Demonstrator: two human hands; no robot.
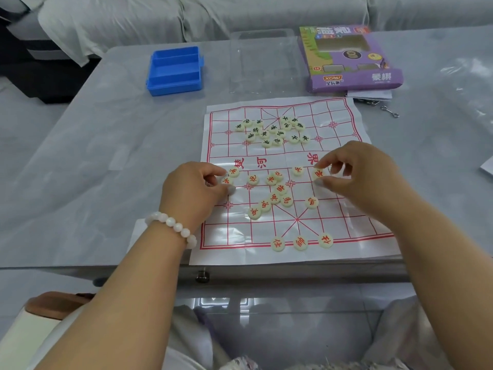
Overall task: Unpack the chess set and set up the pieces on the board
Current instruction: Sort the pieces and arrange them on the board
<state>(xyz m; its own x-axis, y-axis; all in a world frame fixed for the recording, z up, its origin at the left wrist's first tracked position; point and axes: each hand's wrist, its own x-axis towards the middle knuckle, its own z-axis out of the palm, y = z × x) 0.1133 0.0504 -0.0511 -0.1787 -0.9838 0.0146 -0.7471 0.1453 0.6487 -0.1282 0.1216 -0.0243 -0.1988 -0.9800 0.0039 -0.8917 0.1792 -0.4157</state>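
While both hands work among the red discs, read from left edge to right:

Blue box (174, 70): open, near far left corner of table (80, 161); well apart from board; nothing visible inside.

Clear tray (262, 60): at far edge, between blue box and purple carton; looks emptied.

Left hand (194, 189): over left edge of board (346, 145), just below river line; thumb and fingers curled round a red piece (226, 180), pinching it; white bead bracelet (173, 227) on wrist.

Red pieces (280, 188): mostly loose in a scatter across near half, off their points; three (301, 243) already seated along near edge around centre.

Black pieces (272, 130): bunched in a heap on far half; none placed yet.

Right hand (354, 172): over right part of board beside river; fingertips narrowed onto another red disc (318, 173), holding it at its rim.

Purple carton (349, 58): at far right of board's far edge, lying flat; small metal keys (389, 111) just beside it.

Step in hand, as judged: unpacking done; red side being sorted and placed, early on.

Next move, as judged: reading each held disc's character, then carrying it to its own intersection on near rows; setting down squarely on line crossings without nudging neighbours; thin board sheet may slide or crease if pressed sideways.
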